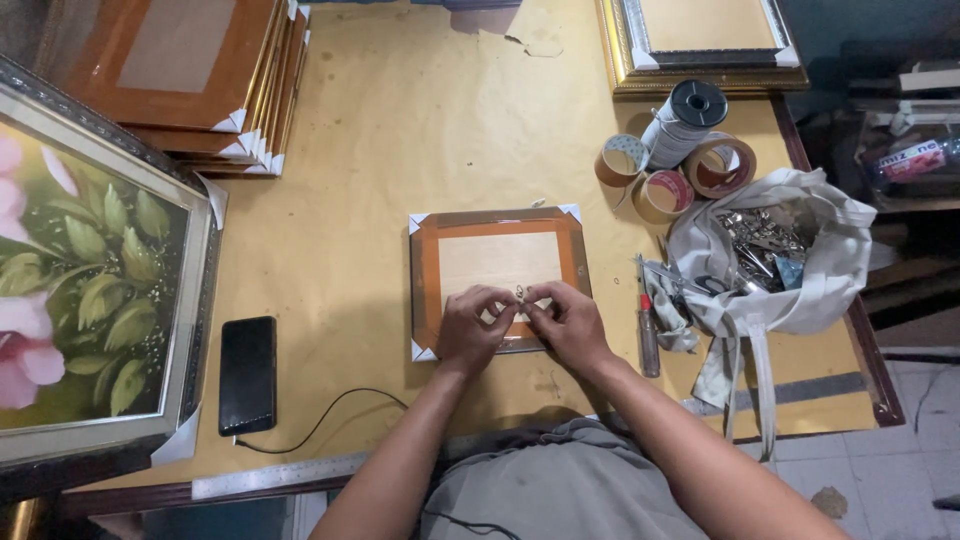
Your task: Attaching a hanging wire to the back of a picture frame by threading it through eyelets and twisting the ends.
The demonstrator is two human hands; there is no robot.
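Note:
A small brown picture frame point(497, 222) lies face down on the yellow-covered table point(400, 130), its pale backing board showing, with white protectors on its corners. Both my hands rest on its near edge. My left hand point(472, 328) and my right hand point(566, 318) have their fingertips pinched together around a small metal hanger piece point(521, 295) at the middle of the lower rail. The fingers hide most of that piece.
A black phone point(247, 374) with a cable lies at the left beside a large flower painting point(90, 280). Stacked brown frames point(200, 80) sit far left, a gold frame point(700, 50) far right. Tape rolls point(680, 165), a white bag of hardware point(775, 250), a screwdriver point(648, 335) and a steel ruler point(280, 475) are nearby.

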